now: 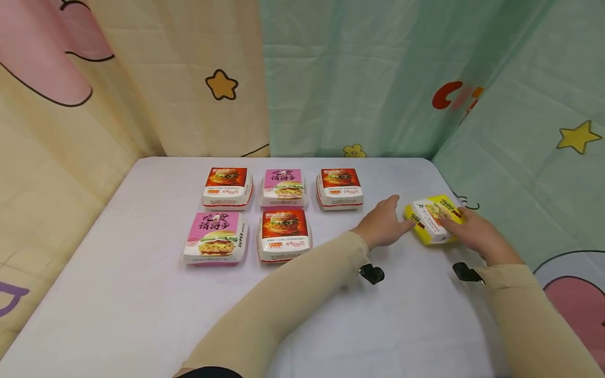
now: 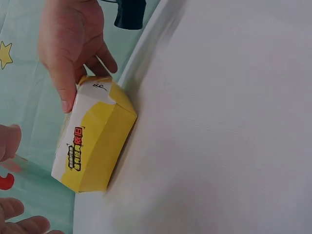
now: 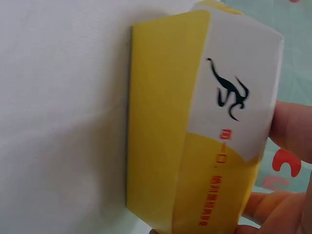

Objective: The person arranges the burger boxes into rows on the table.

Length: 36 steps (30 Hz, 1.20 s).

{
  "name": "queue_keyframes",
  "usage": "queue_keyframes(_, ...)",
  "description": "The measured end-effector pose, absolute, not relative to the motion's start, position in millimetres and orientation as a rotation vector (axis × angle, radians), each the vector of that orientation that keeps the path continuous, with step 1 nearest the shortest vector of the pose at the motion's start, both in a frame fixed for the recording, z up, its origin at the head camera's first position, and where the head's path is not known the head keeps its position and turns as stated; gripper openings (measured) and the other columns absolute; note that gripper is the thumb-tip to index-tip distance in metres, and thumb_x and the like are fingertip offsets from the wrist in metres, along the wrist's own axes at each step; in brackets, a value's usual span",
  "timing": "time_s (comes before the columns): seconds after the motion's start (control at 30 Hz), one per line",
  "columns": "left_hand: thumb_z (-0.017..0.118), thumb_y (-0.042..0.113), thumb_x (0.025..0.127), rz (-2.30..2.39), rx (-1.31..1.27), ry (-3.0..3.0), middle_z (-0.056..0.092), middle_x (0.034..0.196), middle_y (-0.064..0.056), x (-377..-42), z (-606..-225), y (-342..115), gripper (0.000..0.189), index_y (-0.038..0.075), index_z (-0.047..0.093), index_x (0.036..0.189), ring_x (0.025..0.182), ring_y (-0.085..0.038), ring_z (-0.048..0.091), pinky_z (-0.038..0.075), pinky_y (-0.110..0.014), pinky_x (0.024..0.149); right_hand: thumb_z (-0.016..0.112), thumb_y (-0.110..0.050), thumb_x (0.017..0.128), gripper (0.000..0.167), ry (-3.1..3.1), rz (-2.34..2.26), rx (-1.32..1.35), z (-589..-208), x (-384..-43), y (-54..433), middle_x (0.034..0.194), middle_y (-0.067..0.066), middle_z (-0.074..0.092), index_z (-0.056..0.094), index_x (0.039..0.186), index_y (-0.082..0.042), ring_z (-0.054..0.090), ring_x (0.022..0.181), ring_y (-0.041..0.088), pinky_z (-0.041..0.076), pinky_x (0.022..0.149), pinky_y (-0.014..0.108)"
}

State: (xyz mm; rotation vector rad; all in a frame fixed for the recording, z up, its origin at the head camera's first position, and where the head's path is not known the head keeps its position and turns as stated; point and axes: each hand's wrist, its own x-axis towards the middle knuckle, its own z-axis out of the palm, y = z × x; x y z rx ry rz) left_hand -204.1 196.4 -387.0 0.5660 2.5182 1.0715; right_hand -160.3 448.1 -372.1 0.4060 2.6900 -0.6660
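Observation:
At the right of the table lies a yellow and white burger box (image 1: 432,220), slightly turned. My right hand (image 1: 482,236) grips it by its right end, as the left wrist view also shows, with the right hand (image 2: 75,44) at the top around one end of the box (image 2: 97,136). Just left of the same box, my left hand (image 1: 384,223) is held with thumb and fingers spread, the thumb close to its corner, nothing in its grasp. In the right wrist view, the box (image 3: 195,117) fills the middle, with fingertips (image 3: 292,129) at its edge.
Left of my hands, burger boxes stand in two rows: red and white ones (image 1: 227,189) (image 1: 339,189) (image 1: 285,236) and pink ones (image 1: 283,188) (image 1: 216,239). My left forearm (image 1: 283,294) crosses in front of them. Printed curtains (image 1: 350,89) surround the white table (image 1: 118,273).

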Motion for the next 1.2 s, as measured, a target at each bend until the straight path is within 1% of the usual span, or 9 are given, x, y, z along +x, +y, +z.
queue_keyframes(0.17, 0.071, 0.055, 0.097, 1.147, 0.521, 2.452, 0.044, 0.165, 0.007, -210.1, -390.9, 206.7, 0.084, 0.028, 0.031, 0.166, 0.150, -0.013, 0.046, 0.043, -0.036, 0.121, 0.038, -0.068, 0.105, 0.107, 2.718, -0.663, 0.409, -374.6, -160.6, 444.9, 0.157, 0.050, 0.018, 0.000, 0.159, 0.016, 0.037, 0.129, 0.060, 0.038, 0.107, 0.073)
queue_keyframes(0.37, 0.075, 0.053, 0.095, 1.124, 0.520, 2.448, 0.045, 0.165, 0.006, -211.4, -396.3, 212.5, 0.088, 0.027, 0.030, 0.166, 0.149, -0.013, 0.047, 0.042, -0.036, 0.122, 0.042, -0.071, 0.103, 0.110, 2.721, -0.671, 0.395, -375.7, -159.7, 436.9, 0.158, 0.049, 0.020, 0.005, 0.161, 0.015, 0.039, 0.126, 0.058, 0.040, 0.105, 0.073)
queue_keyframes(0.53, 0.075, 0.050, 0.095, 1.080, 0.545, 2.453, 0.046, 0.164, 0.006, -213.4, -400.6, 214.8, 0.087, 0.025, 0.031, 0.166, 0.146, -0.011, 0.049, 0.041, -0.032, 0.121, 0.044, -0.071, 0.102, 0.109, 2.720, -0.724, 0.387, -378.4, -158.0, 428.9, 0.160, 0.047, 0.019, 0.005, 0.163, 0.011, 0.037, 0.130, 0.059, 0.040, 0.106, 0.074)
queue_keyframes(0.67, 0.074, 0.046, 0.098, 1.020, 0.586, 2.478, 0.047, 0.164, 0.006, -214.8, -403.2, 216.0, 0.083, 0.025, 0.032, 0.166, 0.147, -0.009, 0.047, 0.040, -0.029, 0.121, 0.045, -0.068, 0.103, 0.105, 2.734, -0.747, 0.382, -379.4, -157.5, 423.7, 0.161, 0.046, 0.020, 0.007, 0.163, 0.010, 0.037, 0.132, 0.059, 0.039, 0.107, 0.074)
queue_keyframes(0.87, 0.074, 0.044, 0.098, 1.013, 0.567, 2.495, 0.052, 0.159, 0.005, -217.3, -408.0, 216.4, 0.078, 0.025, 0.037, 0.164, 0.141, -0.010, 0.052, 0.043, -0.029, 0.118, 0.048, -0.067, 0.103, 0.105, 2.744, -0.784, 0.380, -379.8, -156.9, 418.5, 0.161, 0.045, 0.022, 0.009, 0.164, 0.009, 0.039, 0.130, 0.057, 0.042, 0.106, 0.072)
queue_keyframes(1.1, 0.075, 0.047, 0.096, 0.985, 0.564, 2.507, 0.058, 0.153, 0.003, -220.5, -413.3, 216.2, 0.080, 0.025, 0.038, 0.163, 0.133, -0.012, 0.057, 0.047, -0.030, 0.112, 0.048, -0.068, 0.102, 0.105, 2.765, -0.776, 0.369, -377.7, -156.0, 415.6, 0.161, 0.044, 0.023, 0.010, 0.164, 0.008, 0.040, 0.131, 0.056, 0.043, 0.106, 0.072)
queue_keyframes(1.13, 0.076, 0.047, 0.096, 0.987, 0.567, 2.510, 0.059, 0.152, 0.003, -220.4, -413.6, 216.0, 0.080, 0.025, 0.038, 0.163, 0.132, -0.012, 0.058, 0.047, -0.029, 0.112, 0.048, -0.068, 0.102, 0.105, 2.768, -0.771, 0.365, -377.2, -155.8, 415.2, 0.161, 0.044, 0.023, 0.010, 0.164, 0.008, 0.041, 0.130, 0.055, 0.044, 0.105, 0.071)
queue_keyframes(1.2, 0.076, 0.046, 0.095, 1.004, 0.570, 2.511, 0.060, 0.150, 0.003, -219.7, -414.0, 215.8, 0.080, 0.024, 0.039, 0.162, 0.129, -0.011, 0.059, 0.048, -0.029, 0.110, 0.048, -0.067, 0.103, 0.103, 2.771, -0.768, 0.360, -375.8, -155.2, 414.6, 0.160, 0.044, 0.027, 0.010, 0.164, 0.008, 0.048, 0.125, 0.053, 0.049, 0.101, 0.066)
